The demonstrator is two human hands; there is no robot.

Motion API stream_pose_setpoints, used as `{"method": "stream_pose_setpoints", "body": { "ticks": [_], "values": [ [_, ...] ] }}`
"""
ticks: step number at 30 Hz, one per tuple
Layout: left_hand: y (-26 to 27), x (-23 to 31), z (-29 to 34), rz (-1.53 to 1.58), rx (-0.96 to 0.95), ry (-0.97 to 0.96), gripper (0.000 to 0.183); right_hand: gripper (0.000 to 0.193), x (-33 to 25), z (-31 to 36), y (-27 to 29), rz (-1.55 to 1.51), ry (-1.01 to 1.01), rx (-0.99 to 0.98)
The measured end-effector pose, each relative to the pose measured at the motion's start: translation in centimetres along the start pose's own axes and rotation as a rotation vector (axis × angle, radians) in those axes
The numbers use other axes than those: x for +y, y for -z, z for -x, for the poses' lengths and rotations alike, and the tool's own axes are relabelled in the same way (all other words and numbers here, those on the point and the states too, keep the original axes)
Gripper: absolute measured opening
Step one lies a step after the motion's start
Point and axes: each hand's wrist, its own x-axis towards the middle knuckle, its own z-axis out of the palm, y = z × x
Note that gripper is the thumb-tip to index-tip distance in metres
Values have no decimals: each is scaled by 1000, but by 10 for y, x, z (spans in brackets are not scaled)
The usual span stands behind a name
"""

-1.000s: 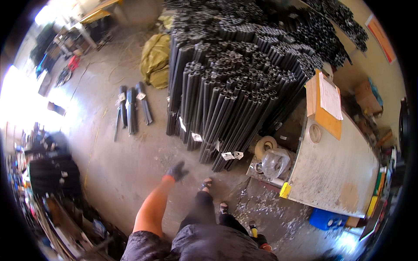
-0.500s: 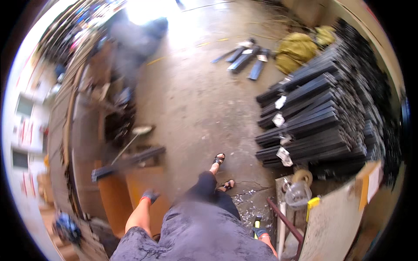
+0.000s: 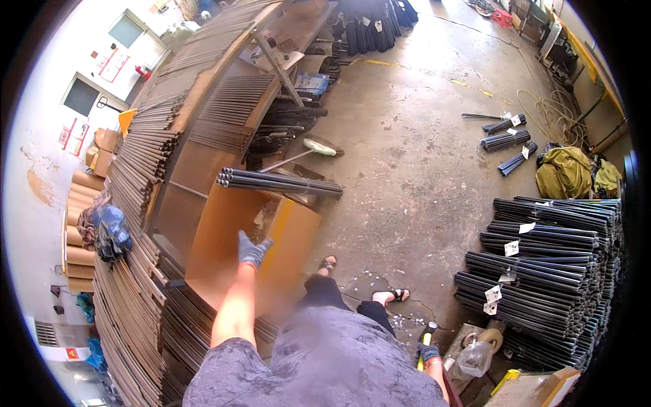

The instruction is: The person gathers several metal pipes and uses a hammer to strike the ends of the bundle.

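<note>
A short-sleeved shirt (image 3: 325, 359) in mottled grey is worn over black trousers (image 3: 327, 292), with dark, open-toed sandals (image 3: 401, 295). Grey gloves (image 3: 250, 253) with orange-red cuffs (image 3: 249, 265) cover both hands (image 3: 252, 251).

Matt cloth here on the left glove (image 3: 252, 253), dull, smooth cardboard on the box (image 3: 297, 234), a glossy sheen along the black tubes (image 3: 536, 285), crinkled, shiny plastic on the clear bag (image 3: 475, 359), and rough, scuffed concrete across the floor (image 3: 420, 190)!
</note>
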Motion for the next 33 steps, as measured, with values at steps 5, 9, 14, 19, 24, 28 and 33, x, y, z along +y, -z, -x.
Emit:
{"method": "stream_pose_setpoints", "body": {
  "ticks": [5,9,14,19,24,28,33],
  "values": [
    [72,69,-123,-23,222,-405,112,44,-73,87,-43,-169,122,110],
    [78,76,-222,-133,45,-547,103,51,-72,130,-100,-74,-83,151],
    [57,66,-259,-208,-15,-524,81,50,-80,196,-177,327,-233,102],
    [42,82,-219,-135,57,-700,63,62,35,172,-216,389,-106,-18],
    [48,125,-154,-164,-42,-835,64,65,-16,209,-207,279,-149,19],
    [39,166,-107,-279,14,-1041,65,51,-23,202,-182,199,-192,105],
    [60,236,-39,-331,-102,-1277,63,45,-36,217,-142,-101,-184,181]
  ]
}}
